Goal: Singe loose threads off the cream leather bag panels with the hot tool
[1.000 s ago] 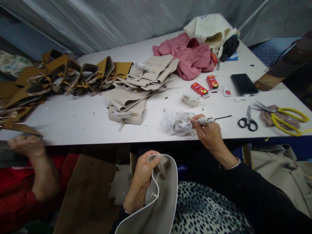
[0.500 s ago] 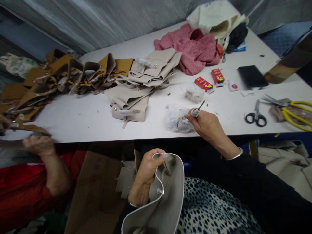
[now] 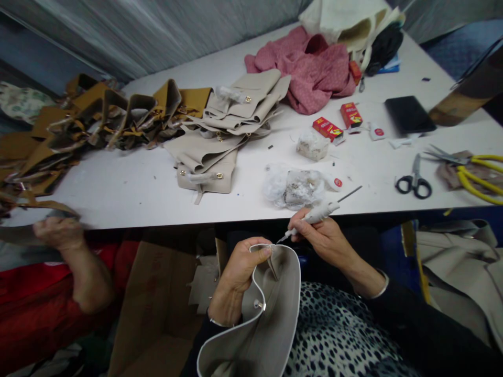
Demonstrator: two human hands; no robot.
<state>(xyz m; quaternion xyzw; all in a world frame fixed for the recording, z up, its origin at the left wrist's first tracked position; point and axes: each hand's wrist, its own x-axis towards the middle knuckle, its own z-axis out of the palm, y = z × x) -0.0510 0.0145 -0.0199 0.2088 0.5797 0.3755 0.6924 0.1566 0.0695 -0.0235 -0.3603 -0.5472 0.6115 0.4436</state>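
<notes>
My left hand (image 3: 241, 269) grips the top rim of a beige handbag (image 3: 281, 309), its thumb pressed over the edge. The bag gapes toward me, with a small metal clasp on its inner side. In my right hand (image 3: 322, 238) is a white pen-shaped tool (image 3: 316, 213) with a thin pointed tip and a dark rod out of its back end. That tip is at the bag's rim, close beside my left thumb; whether it touches I cannot tell. Just beyond, on the table, lies a soiled whitish block (image 3: 304, 187) in crumpled plastic.
On the table (image 3: 251, 173) are stacked beige bags (image 3: 236, 112), tan bags (image 3: 106, 118), pink cloth (image 3: 306, 70), red boxes (image 3: 328, 129), black scissors (image 3: 414, 183) and yellow-handled shears (image 3: 477, 173). A co-worker's hand (image 3: 61, 233) is at left. Below stands a cardboard box (image 3: 153, 298).
My right hand has come from the wrapped block down toward me, bringing the pen-shaped tool's tip to the bag's rim. My left hand keeps its grip on the bag.
</notes>
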